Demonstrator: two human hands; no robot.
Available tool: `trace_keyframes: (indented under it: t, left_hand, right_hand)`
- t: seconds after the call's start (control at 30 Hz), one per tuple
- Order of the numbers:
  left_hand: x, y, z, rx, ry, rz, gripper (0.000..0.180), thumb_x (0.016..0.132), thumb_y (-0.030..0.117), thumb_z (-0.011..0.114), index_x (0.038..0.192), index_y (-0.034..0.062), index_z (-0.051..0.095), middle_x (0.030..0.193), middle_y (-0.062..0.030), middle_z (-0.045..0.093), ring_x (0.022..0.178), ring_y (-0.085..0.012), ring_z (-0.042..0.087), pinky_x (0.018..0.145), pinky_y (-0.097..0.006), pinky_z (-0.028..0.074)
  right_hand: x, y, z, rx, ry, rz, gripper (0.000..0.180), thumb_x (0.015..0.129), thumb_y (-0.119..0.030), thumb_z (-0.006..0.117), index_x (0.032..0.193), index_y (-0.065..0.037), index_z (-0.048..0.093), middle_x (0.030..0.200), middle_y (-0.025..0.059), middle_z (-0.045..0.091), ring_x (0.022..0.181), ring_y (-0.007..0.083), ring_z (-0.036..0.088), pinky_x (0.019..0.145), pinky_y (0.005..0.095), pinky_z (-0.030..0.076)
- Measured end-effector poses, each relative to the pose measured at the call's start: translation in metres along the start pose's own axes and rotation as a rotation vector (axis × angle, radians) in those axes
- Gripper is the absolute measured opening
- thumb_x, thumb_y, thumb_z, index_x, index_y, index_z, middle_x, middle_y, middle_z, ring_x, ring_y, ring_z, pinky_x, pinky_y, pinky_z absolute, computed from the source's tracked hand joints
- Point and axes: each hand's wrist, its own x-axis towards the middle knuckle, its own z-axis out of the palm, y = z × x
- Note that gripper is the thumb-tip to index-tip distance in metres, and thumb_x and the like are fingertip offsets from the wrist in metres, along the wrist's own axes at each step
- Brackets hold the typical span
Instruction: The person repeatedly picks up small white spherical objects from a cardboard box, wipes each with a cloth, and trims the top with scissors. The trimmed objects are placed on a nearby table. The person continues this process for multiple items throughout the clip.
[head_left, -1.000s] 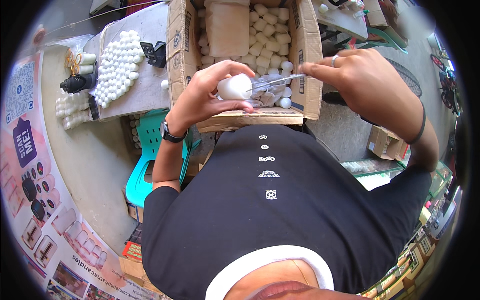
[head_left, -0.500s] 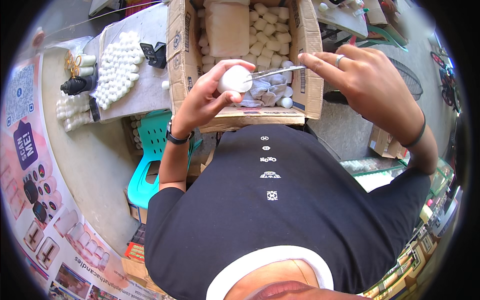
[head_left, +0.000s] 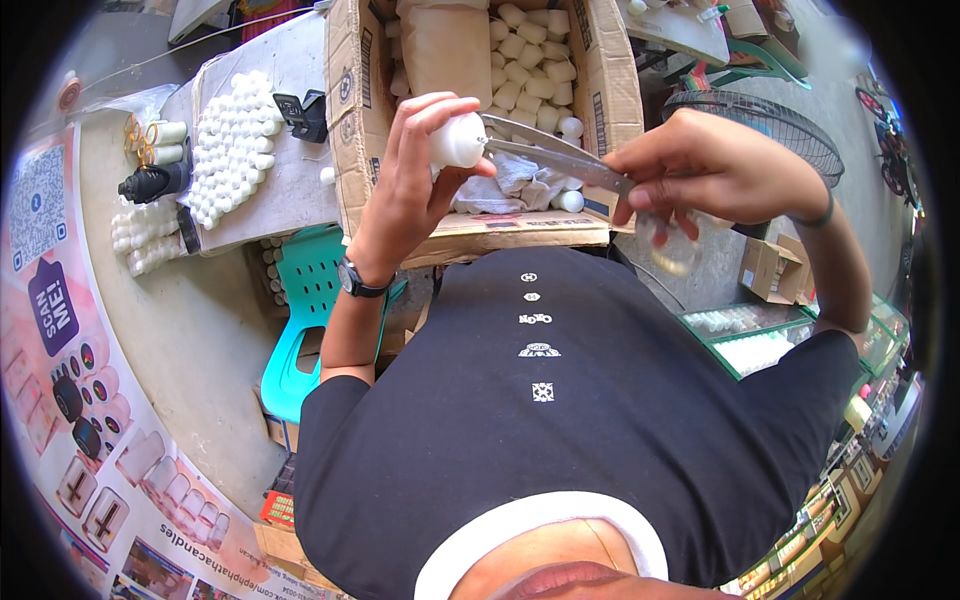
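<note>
My left hand (head_left: 405, 180) is closed around a short white candle (head_left: 458, 142), its wick end turned to the right. My right hand (head_left: 715, 165) grips a pair of metal scissors (head_left: 575, 165), with fingers in the handle loops. The two blades are spread apart, and their tips reach the small wick at the candle's end. Beneath both hands stands an open cardboard box (head_left: 505, 230). It holds many white candles (head_left: 535, 75), a pale wrapped block (head_left: 445, 50) and a crumpled greyish cloth (head_left: 520, 182).
On the table at left, rows of white candles (head_left: 235, 140) lie near a black device (head_left: 303, 115). A turquoise plastic chair (head_left: 310, 290) stands below that table. To the right are a black fan (head_left: 765, 125), a small carton (head_left: 772, 270) and a glass case (head_left: 750, 345).
The scissor blades have opened, and my right hand has lowered and wrapped around the handles. My left hand has tilted the candle so its wick end faces the blades.
</note>
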Motion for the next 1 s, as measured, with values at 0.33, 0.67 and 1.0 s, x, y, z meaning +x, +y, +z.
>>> trace_keyframes:
  t: [0.33, 0.67, 1.0]
  left_hand:
    - [-0.009, -0.022, 0.009, -0.549, 0.194, -0.161, 0.056, 0.079, -0.015, 0.064, 0.121, 0.0062, 0.032, 0.121, -0.0205, 0.049, 0.101, -0.0202, 0.057, 0.078, -0.030, 0.059]
    - [-0.012, -0.018, 0.017, -0.626, 0.259, -0.334, 0.054, 0.078, -0.016, 0.065, 0.118, 0.0041, 0.034, 0.126, -0.0201, 0.050, 0.099, -0.0196, 0.059, 0.081, -0.028, 0.058]
    - [-0.028, -0.047, 0.037, -0.191, 0.217, -0.540, 0.043, 0.087, 0.022, 0.069, 0.113, -0.0026, 0.045, 0.102, -0.0133, 0.053, 0.087, -0.0217, 0.056, 0.076, -0.033, 0.047]
  right_hand:
    - [0.044, 0.058, 0.000, 0.531, 0.176, -0.114, 0.029, 0.096, -0.014, 0.047, 0.119, 0.003, 0.051, 0.093, 0.0112, 0.067, 0.067, 0.0110, 0.065, 0.049, 0.0178, 0.048]
    - [0.196, 0.181, -0.004, 0.000, 0.864, 0.147, 0.033, 0.088, -0.009, 0.050, 0.117, 0.007, 0.046, 0.112, 0.0220, 0.058, 0.088, 0.0266, 0.064, 0.067, 0.0331, 0.053]
    - [0.236, 0.240, 0.097, -1.121, 0.476, -0.097, 0.024, 0.081, -0.014, 0.059, 0.105, -0.008, 0.062, 0.104, 0.0121, 0.063, 0.096, 0.0286, 0.062, 0.076, 0.0432, 0.053]
